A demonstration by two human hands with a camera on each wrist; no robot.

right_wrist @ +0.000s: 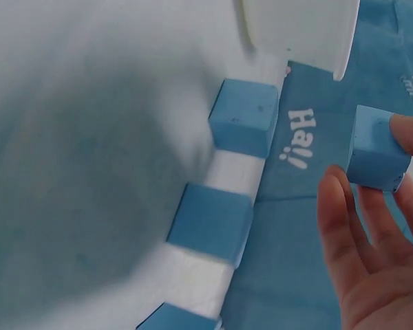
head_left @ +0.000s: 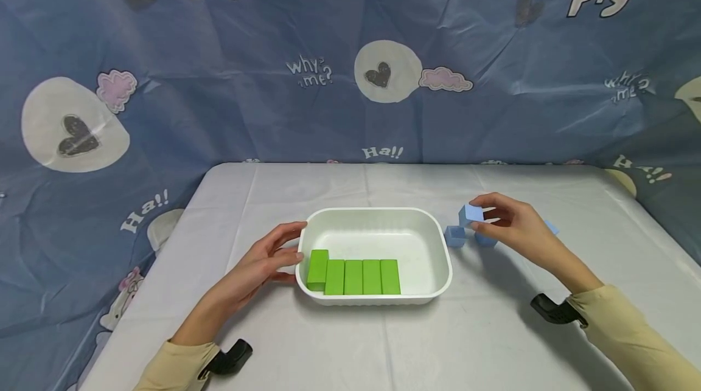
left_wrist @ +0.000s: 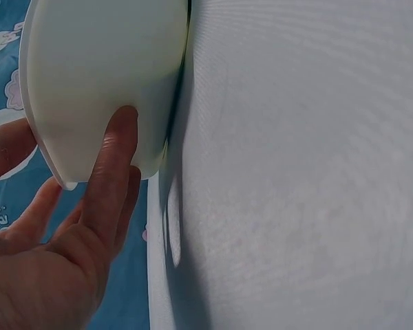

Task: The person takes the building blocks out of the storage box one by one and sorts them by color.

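A white tray (head_left: 378,300) stands on the table with several green blocks (head_left: 353,276) lined up along its near side. The leftmost green block sits farther back than its neighbours. My left hand (head_left: 263,264) rests against the tray's left end, its fingers touching the outer wall and rim; in the left wrist view the extended fingers lie on the tray's side (left_wrist: 89,75). Above the table, right of the tray, my right hand (head_left: 512,224) pinches a light blue cube (right_wrist: 377,148) between thumb and fingers. Below it are two blue cubes (head_left: 455,236) (right_wrist: 210,221) on the cloth.
Another blue block (head_left: 551,227) shows partly behind the right hand. A white cloth (head_left: 350,348) covers the table, and a blue printed curtain (head_left: 317,117) hangs behind its far edge. Black straps with a device (head_left: 558,310) sit on both wrists.
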